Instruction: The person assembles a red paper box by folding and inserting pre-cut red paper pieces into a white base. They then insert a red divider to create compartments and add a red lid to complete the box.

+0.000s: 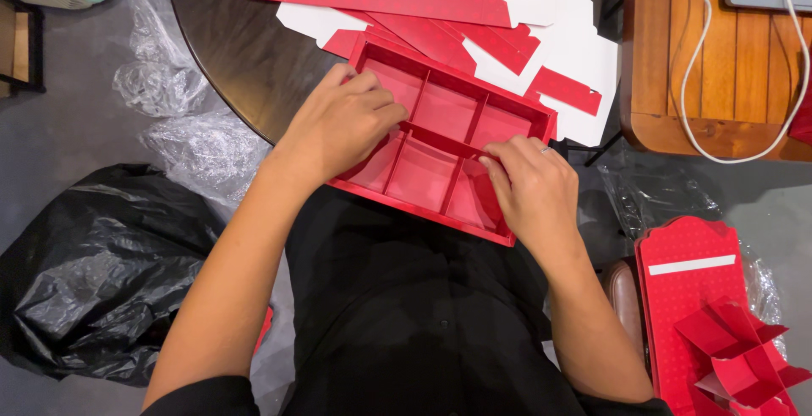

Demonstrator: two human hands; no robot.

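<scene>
So I've got the red divided box (440,141) sitting on the near edge of the round dark table (228,52), partly over my lap. My left hand (342,124) is curled on the box's left end, fingers pinching the divider there. My right hand (533,192) grips the box's near right corner, fingertips pressed on the middle divider strip. Flat red-and-white cardboard sheets (474,2) lie just behind the box. Black plastic bag (93,272) is well left of it, on the floor.
</scene>
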